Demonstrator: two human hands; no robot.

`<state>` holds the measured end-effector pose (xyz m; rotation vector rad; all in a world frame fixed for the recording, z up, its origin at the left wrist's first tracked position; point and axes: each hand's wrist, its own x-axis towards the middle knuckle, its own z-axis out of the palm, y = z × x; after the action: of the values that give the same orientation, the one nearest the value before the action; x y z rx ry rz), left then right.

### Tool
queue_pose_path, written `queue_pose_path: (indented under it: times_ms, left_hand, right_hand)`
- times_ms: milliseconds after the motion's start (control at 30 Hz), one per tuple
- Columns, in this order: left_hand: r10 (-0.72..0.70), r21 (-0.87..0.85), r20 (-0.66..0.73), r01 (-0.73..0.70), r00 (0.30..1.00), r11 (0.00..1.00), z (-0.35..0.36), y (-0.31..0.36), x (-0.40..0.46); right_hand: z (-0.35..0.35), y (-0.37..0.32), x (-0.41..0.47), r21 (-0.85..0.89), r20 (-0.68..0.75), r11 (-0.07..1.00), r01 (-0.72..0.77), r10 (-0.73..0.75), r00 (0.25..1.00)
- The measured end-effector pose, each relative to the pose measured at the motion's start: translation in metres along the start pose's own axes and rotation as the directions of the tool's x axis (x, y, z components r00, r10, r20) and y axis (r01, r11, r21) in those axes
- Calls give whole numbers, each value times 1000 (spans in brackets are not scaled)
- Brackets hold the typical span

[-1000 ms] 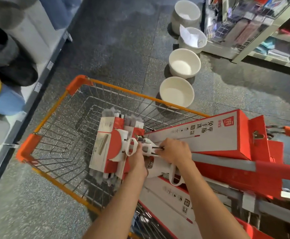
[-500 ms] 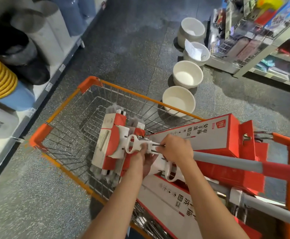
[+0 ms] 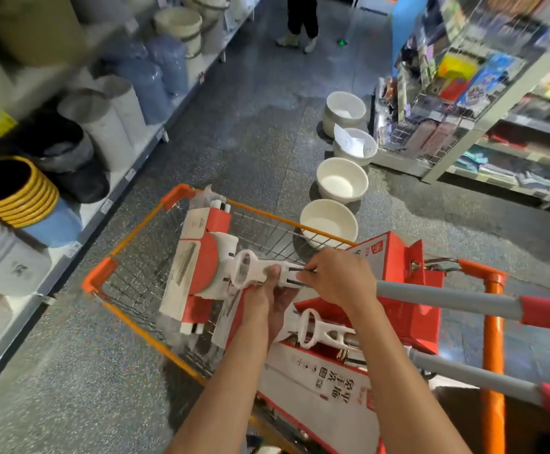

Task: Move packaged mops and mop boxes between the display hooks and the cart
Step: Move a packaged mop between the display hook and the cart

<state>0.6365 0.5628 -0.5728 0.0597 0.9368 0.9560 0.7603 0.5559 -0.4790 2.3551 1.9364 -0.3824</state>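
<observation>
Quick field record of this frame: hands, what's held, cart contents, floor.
left hand: grips white mop frame from below
right hand: grips same frame at handle end
held mop: packaged, red-and-white head, over the cart basket
cart: orange-rimmed wire basket
mop boxes: red-and-white, lying in cart at the handle end
second mop: white frame below the hands, on the boxes
basins: four white, in a row on the floor beyond the cart

Packaged mop [image 3: 201, 267] (red-white head) tilted over cart [image 3: 129, 237]; mop boxes [image 3: 404, 290] inside.
</observation>
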Motion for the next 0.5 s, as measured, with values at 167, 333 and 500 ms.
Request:
queue_pose_path:
  times_ms: [167,333,500]
  left_hand:
    - [61,34,6,-61,998,998,24,12,-32]
    - [163,56,31,-164,986,985,49,24,-64]
    - [291,75,92,-298,952,952,62,34,-97]
  right_hand:
    - [-39,2,-27,32,-88,999,26,-23,996]
    - [-77,2,-51,12,-198,996,84,-80,977]
    - [-109,-6,-74,31,-269,990,141,-127,955]
